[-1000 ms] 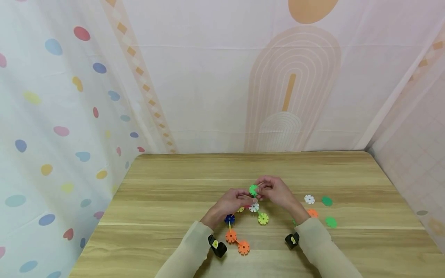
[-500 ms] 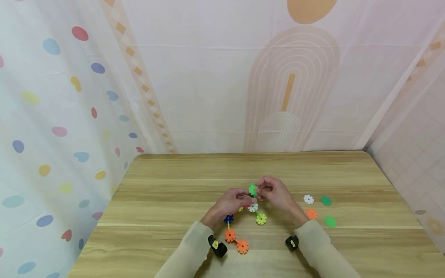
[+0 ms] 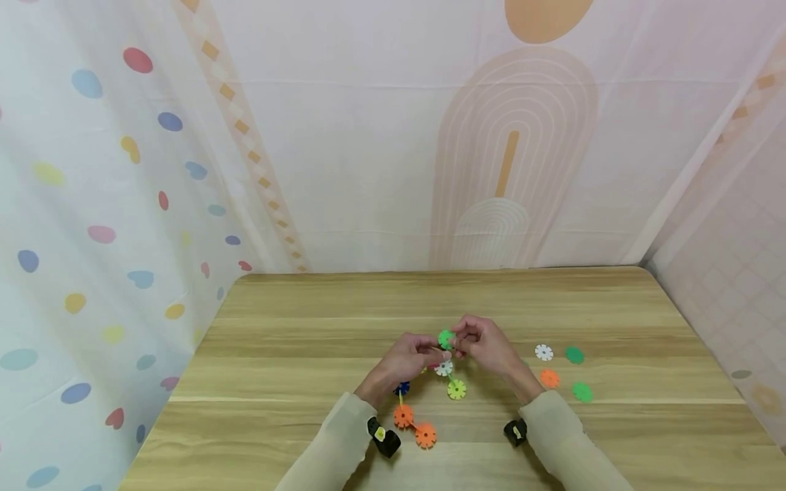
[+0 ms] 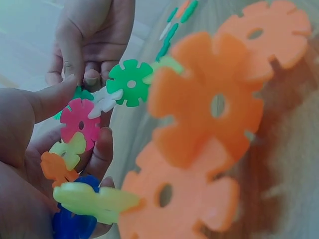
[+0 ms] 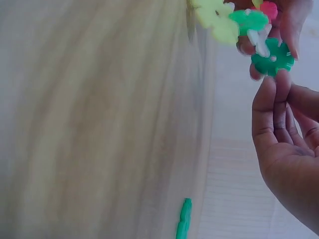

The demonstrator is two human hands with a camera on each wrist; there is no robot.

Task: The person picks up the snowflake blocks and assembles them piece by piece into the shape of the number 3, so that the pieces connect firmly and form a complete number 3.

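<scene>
Assembly looks under way above the bench (image 3: 295, 341), where the left hand (image 3: 410, 359) pinches the snowflake-disc chain (image 3: 443, 368) while the right hand (image 3: 485, 344) pinches its top green disc (image 3: 446, 338), so seating that disc's slot squarely seems next.

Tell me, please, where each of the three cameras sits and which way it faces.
Head: worn high, looking forward and down at the wooden table; both sleeves, the left hand and right hand show.
Left wrist: beside the left hand, looking along the snowflake-disc chain; both hands show.
Right wrist: low over the table, facing the right hand's fingertips.
Shared: all three show the green disc at the grip.
</scene>
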